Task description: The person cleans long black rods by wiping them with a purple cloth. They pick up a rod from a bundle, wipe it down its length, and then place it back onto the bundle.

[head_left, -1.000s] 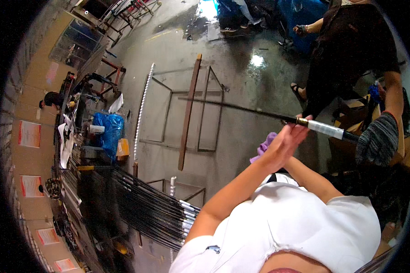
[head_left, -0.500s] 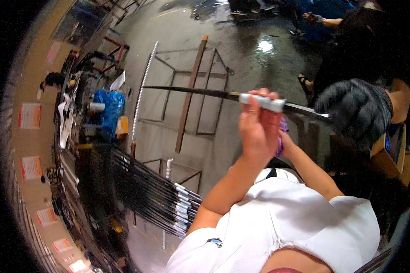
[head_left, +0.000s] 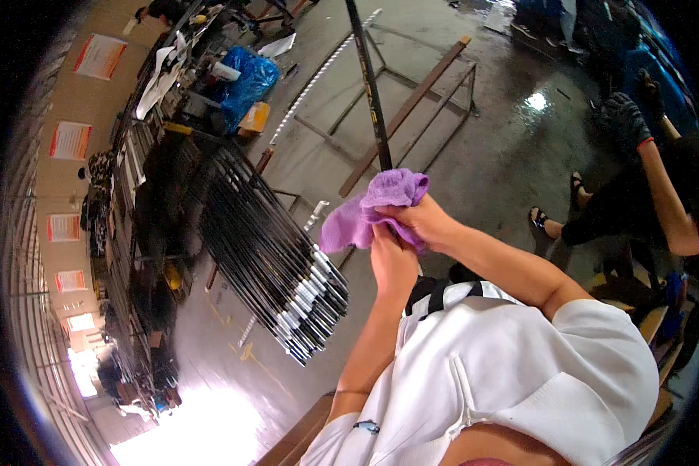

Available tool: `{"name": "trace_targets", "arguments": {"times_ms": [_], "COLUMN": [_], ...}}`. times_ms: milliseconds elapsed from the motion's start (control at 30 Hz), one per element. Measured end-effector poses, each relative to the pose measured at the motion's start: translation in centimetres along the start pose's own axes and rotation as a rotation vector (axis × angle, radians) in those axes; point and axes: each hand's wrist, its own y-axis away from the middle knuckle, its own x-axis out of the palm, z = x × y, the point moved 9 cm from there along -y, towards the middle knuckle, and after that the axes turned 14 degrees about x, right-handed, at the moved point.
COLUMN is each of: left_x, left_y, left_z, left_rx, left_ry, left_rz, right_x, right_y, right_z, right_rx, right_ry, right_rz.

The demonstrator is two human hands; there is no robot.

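Observation:
A long black pole (head_left: 370, 97) rises away from me, with small gold markings along it. My right hand (head_left: 427, 221) is closed on a purple cloth (head_left: 396, 186), which is bunched around the pole's near part. Just below, my left hand (head_left: 392, 262) is closed close against the cloth, around the pole's near end. The grips and cloth hide that end. Part of the cloth hangs loose to the left of my hands. Several similar black poles (head_left: 245, 241) lie side by side at the left, with white sleeves (head_left: 311, 291) near their ends.
Beyond my hands stands a low metal frame with a brown bar (head_left: 412, 109) and a white spiral-wrapped bar (head_left: 326, 75). A blue plastic bag (head_left: 250, 81) and yellow box (head_left: 254, 119) sit at the far left. At right is another person's gloved hand (head_left: 627, 120).
The pole has swung from lying crosswise to pointing away from me. My left hand has moved down off the white sleeve; the cloth now wraps the pole. The other person's glove has moved away.

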Motion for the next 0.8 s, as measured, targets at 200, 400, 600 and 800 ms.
{"name": "trace_targets", "arguments": {"times_ms": [200, 400, 600, 800], "left_x": [-3.0, -5.3, -9.3, -12.0], "left_y": [4.8, 9.7, 27.7, 45.4], "left_z": [3.0, 5.8, 14.8, 20.5], "left_rx": [-0.369, -0.343, -0.547, -0.735], "left_ry": [-0.209, -0.278, -0.569, -0.556], "left_rz": [0.119, 0.148, 0.147, 0.136], "right_x": [3.2, 3.1, -0.4, -0.6], "right_y": [-2.3, -7.2, -10.5, -14.6], "right_z": [-3.0, -1.9, 14.1, 32.3], "right_rx": [0.154, 0.048, -0.182, -0.129], "right_ry": [-0.295, -0.349, -0.357, -0.025], "right_rz": [-0.109, 0.070, -0.243, 0.462]}}
